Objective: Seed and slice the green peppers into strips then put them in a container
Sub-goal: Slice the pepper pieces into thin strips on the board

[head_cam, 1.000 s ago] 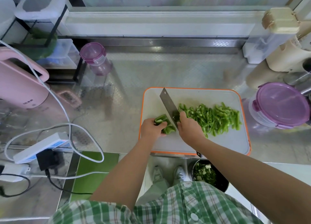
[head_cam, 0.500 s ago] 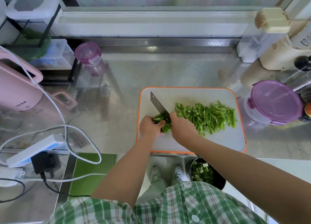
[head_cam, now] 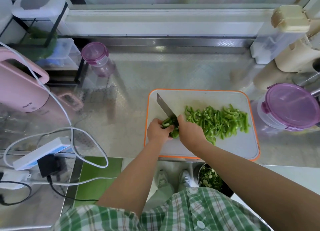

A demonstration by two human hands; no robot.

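Note:
A white cutting board [head_cam: 235,147] with an orange rim lies on the steel counter. My left hand [head_cam: 156,131] pins a small green pepper piece [head_cam: 170,128] at the board's left side. My right hand [head_cam: 189,132] grips the handle of a cleaver [head_cam: 165,106], whose blade rests across the pepper piece and points away to the upper left. A wide pile of green pepper strips [head_cam: 220,121] lies to the right of the blade. A clear container with a purple lid [head_cam: 290,106] stands shut just right of the board.
A pink appliance [head_cam: 19,90] with a white cable, a power strip [head_cam: 41,152] and a black plug crowd the left counter. A purple-lidded jar [head_cam: 97,59] stands at the back. Cream containers [head_cam: 290,40] fill the far right. A dark bowl of scraps [head_cam: 212,179] sits below the counter edge.
The cleaver has worked leftward along the pepper piece with my left hand retreating before it; the uncut piece is shorter. The camera view has shifted slightly.

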